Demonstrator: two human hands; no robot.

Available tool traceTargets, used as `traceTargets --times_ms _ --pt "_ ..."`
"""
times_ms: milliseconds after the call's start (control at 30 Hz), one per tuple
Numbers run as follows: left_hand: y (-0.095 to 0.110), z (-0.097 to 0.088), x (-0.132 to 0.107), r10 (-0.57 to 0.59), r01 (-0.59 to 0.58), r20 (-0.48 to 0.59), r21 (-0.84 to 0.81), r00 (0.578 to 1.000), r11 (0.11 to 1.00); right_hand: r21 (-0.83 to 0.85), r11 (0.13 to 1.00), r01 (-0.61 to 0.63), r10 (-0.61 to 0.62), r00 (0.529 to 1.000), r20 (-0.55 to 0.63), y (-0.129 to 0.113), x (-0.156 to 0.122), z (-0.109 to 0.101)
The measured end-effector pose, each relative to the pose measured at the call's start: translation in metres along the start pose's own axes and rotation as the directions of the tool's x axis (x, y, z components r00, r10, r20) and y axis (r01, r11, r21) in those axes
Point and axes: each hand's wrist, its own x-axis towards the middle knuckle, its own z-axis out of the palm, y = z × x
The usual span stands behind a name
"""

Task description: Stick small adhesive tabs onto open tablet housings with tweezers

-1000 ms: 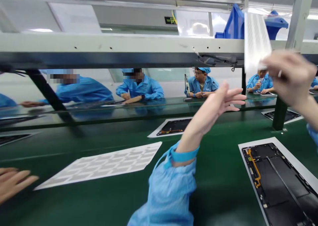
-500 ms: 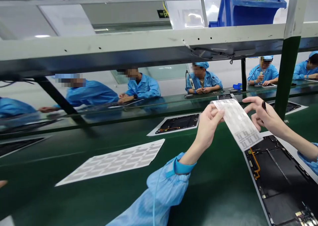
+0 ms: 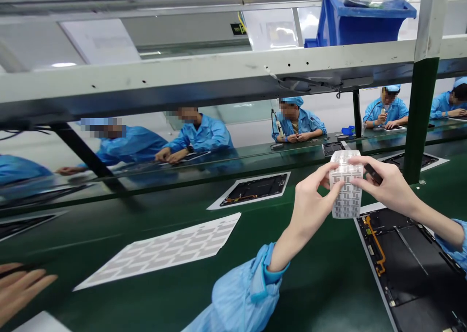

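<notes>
My left hand (image 3: 313, 203) and my right hand (image 3: 387, 183) both pinch a small white sheet of printed stickers (image 3: 345, 186), held upright above the green belt. The left fingers grip its left edge, the right fingers its upper right edge. A thin dark tool (image 3: 372, 173) lies along my right hand's fingers. Just below the sheet lies an opened tablet (image 3: 404, 269) on a white tray, with black parts and an orange flex cable showing.
A large white sticker sheet (image 3: 164, 249) lies flat on the green belt (image 3: 146, 293). A second opened tablet (image 3: 255, 188) sits further back. Another person's hand (image 3: 20, 286) rests at the left edge. Workers in blue sit across the line. A blue bin (image 3: 361, 18) stands on the overhead shelf.
The sticker sheet came down from the overhead shelf in my right hand. My left hand took hold of it, and both hands now hold it upright and closer together.
</notes>
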Motion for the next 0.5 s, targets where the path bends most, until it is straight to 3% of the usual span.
traceTargets --times_ms 233,400,500 --pt "0.000 -0.005 0.000 0.133 -0.132 0.015 0.233 0.991 0.964 -0.122 0.985 0.121 -0.127 0.991 -0.039 0.006 -0.001 0.002" --pt "0.006 -0.010 0.005 0.112 -0.126 0.064 0.288 0.992 0.949 -0.120 0.992 0.036 -0.037 0.999 -0.002 0.003 0.002 -0.003" --pt "0.013 -0.013 0.007 0.038 -0.083 0.183 0.244 0.982 0.966 -0.065 0.996 -0.067 0.072 0.994 0.080 -0.002 0.004 -0.006"
